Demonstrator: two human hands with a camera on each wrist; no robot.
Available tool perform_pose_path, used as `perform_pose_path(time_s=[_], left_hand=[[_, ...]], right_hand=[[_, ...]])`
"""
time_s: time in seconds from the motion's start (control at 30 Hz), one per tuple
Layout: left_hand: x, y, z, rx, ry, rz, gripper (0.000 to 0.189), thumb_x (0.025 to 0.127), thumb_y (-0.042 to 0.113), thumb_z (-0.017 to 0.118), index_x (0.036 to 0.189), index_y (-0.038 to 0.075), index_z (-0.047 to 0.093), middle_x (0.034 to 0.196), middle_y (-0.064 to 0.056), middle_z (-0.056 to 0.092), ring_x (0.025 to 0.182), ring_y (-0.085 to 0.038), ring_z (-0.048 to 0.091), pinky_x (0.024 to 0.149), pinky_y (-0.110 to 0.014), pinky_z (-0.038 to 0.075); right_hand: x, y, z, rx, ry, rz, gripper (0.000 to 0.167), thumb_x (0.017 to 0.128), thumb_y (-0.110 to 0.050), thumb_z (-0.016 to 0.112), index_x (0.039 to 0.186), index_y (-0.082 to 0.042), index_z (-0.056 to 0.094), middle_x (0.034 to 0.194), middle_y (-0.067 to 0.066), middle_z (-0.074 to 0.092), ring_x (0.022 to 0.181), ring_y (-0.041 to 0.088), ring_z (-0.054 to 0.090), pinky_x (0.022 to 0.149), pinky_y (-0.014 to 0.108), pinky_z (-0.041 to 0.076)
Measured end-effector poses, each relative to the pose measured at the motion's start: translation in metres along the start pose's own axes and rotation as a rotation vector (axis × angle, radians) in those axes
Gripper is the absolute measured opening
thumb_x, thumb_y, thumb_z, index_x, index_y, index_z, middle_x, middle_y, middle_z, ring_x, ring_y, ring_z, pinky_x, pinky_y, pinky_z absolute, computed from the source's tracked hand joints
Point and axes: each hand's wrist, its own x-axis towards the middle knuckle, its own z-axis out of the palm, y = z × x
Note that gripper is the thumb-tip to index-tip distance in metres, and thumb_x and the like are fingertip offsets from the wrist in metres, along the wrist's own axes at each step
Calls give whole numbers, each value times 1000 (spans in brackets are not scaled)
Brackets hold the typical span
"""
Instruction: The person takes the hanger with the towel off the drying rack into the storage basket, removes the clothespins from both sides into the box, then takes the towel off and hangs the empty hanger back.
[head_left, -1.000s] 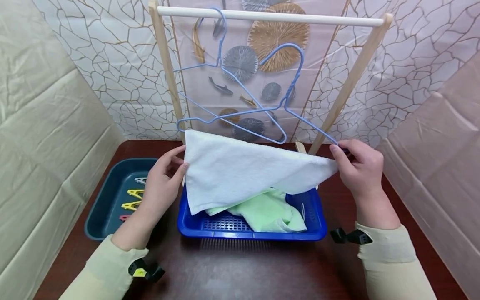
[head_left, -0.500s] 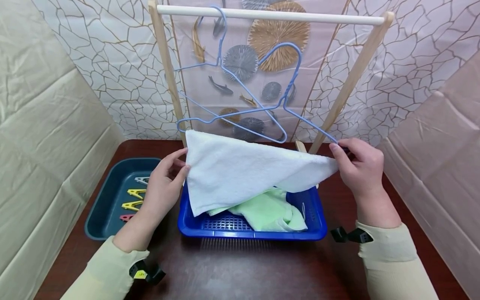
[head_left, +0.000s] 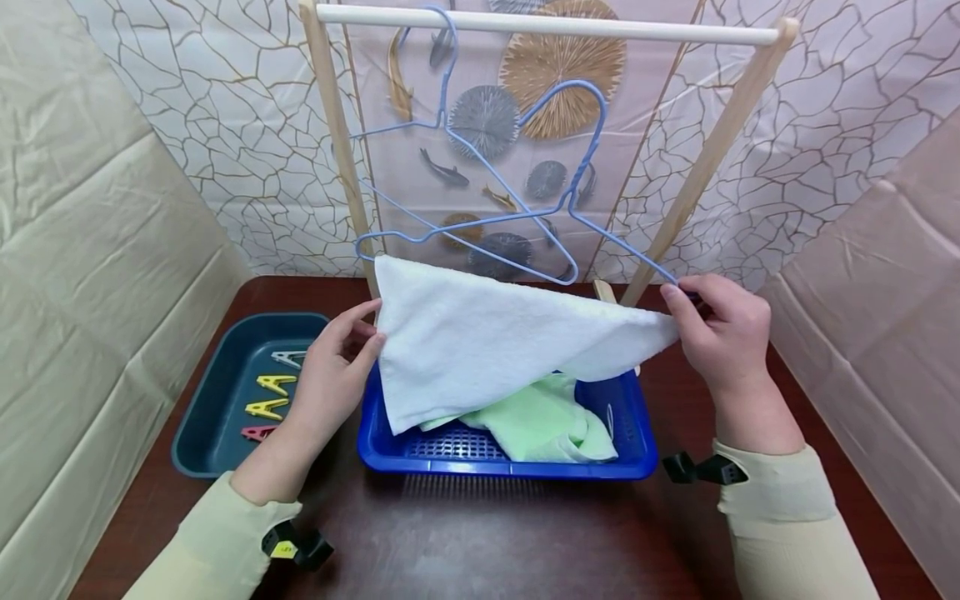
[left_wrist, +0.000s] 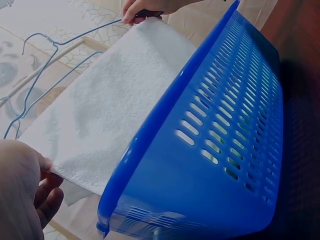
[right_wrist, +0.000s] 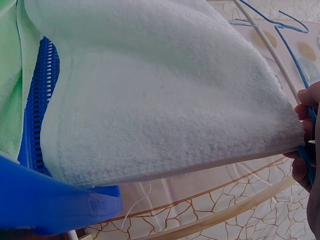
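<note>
A white towel (head_left: 495, 342) hangs folded over the bottom of a blue wire hanger (head_left: 581, 173), whose hook points up with nothing in it. My left hand (head_left: 333, 371) pinches the towel's left edge between thumb and fingers. At the other end, my right hand (head_left: 723, 333) grips the hanger's right corner together with the towel's narrow end. The towel slants across a blue slotted basket (head_left: 510, 469) and hides its back part. Inside the basket lies a crumpled light green towel (head_left: 540, 417). In the left wrist view, the basket wall (left_wrist: 200, 180) fills the right side.
Behind stands a wooden rack with a white rail (head_left: 540, 22), where a second blue hanger (head_left: 444, 92) hangs at the left. A dark teal tray (head_left: 182, 442) with several clothespins (head_left: 266, 408) sits left of the basket on the brown table (head_left: 480, 542).
My left hand and the towel's left edge have shifted slightly to the right. The right hand keeps its grip, and the view has moved a little.
</note>
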Motion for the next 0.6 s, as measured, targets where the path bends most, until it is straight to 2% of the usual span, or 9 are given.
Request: perform_pose_path(time_s=[0.6], left_hand=[[-4,-3,3,10,-24,-34,46,98,20,64,142,24,53,105,-3,62,86,-18,60,77,-36,54]], right_hand=[[0,0,0,-5,-9,-8,20,86,-15,70,84,5,73,76,18,69,64,9,51,70,5,39]])
